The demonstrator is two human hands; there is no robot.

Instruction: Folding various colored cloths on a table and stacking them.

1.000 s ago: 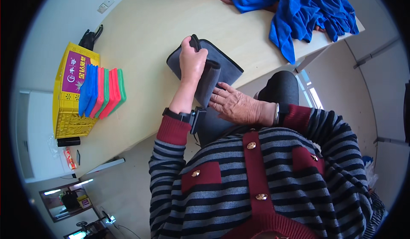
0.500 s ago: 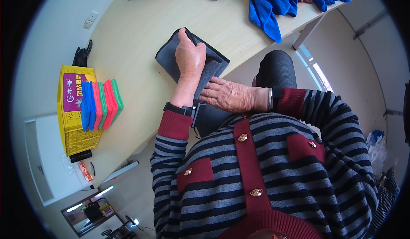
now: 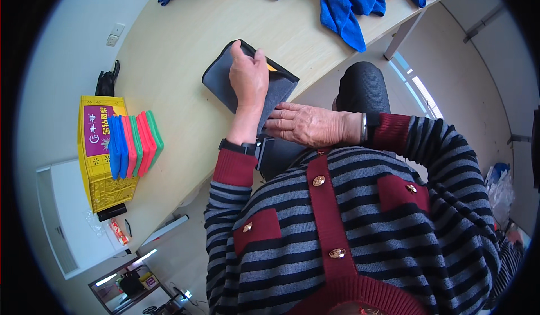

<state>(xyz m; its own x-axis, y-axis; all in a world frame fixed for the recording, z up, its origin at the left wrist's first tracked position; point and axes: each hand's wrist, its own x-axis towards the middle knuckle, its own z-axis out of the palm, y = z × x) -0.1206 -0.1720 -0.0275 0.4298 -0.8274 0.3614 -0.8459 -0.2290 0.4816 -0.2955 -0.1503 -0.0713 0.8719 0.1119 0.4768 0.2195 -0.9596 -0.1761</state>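
Observation:
A folded grey cloth (image 3: 223, 77) with black edging lies on the table near its front edge. My left hand (image 3: 249, 81) is on top of it, fingers curled and closed at its far edge; the fingertips are partly hidden. Beside that hand, a small yellow-orange patch (image 3: 272, 67) shows at the fold. My right hand (image 3: 309, 125) is flat with its fingers stretched out, the tips touching the cloth's near right side. Its thumb is out of sight.
At the left, a yellow box (image 3: 93, 169) stands beside a row of folded blue, red and green cloths (image 3: 136, 145). A black hand-shaped object (image 3: 107, 81) is behind it. Blue cloths (image 3: 346, 11) lie heaped along the far side of the pale table (image 3: 174, 50).
The yellow-orange patch has come into sight at the cloth's fold beside my left hand. Both hands stay at the cloth, and the view has shifted slightly.

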